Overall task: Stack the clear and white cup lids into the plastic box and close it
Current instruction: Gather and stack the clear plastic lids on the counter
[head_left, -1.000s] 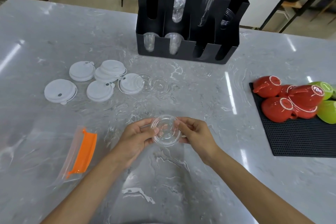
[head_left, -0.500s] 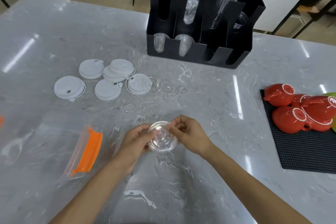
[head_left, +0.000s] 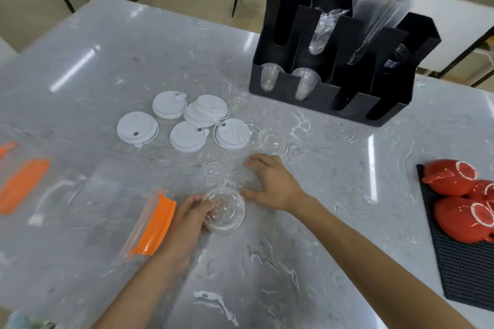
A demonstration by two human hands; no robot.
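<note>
My left hand [head_left: 187, 218] holds a small stack of clear cup lids [head_left: 224, 211] just above the marble table. My right hand [head_left: 272, 184] has left the stack and hovers open, fingers spread, over the table just short of two loose clear lids [head_left: 263, 139]. Several white lids [head_left: 187, 121] lie in a cluster behind them. Another clear lid [head_left: 342, 132] lies alone near the black organiser. The clear plastic box [head_left: 88, 211] with orange clasps [head_left: 153, 227] sits at my left, and its clear lid with orange clips [head_left: 22, 184] lies further left.
A black cup organiser [head_left: 339, 61] with clear cups stands at the back of the table. Red and green cups [head_left: 459, 200] rest upside down on a black mat [head_left: 470, 275] at the right edge.
My right hand let go of the clear lid stack and moved forward toward the loose clear lids. My left hand now holds the stack alone. The view shifted left and down.
</note>
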